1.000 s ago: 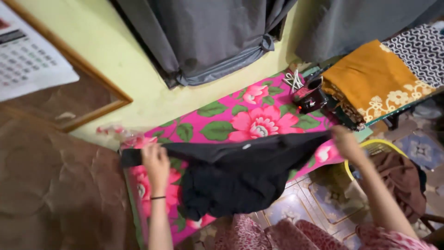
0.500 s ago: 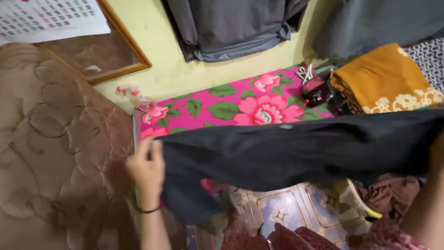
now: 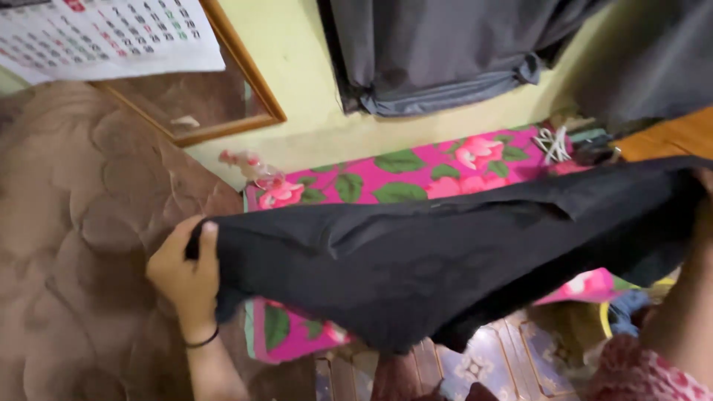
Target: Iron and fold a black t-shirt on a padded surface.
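A black cloth [image 3: 445,252] is stretched wide in the air between my two hands. My left hand [image 3: 182,271] pinches its left end over the brown quilted bedding [image 3: 74,245]. My right hand [image 3: 702,193] grips the right end at the frame's right edge, mostly hidden by the cloth. Under the cloth lies a pink floral mat [image 3: 401,178] with green leaves.
A yellow wall [image 3: 297,67] rises behind the mat, with grey cloth [image 3: 445,52] hanging on it, a wood-framed board [image 3: 230,96] and a paper calendar [image 3: 111,37]. Small items [image 3: 553,141] lie at the mat's far right. Patterned floor tiles [image 3: 497,364] show below.
The black cloth was lifted off the pink mat and pulled out wide. Both hands moved apart, the left one toward the brown bedding. The view swung left and closer.
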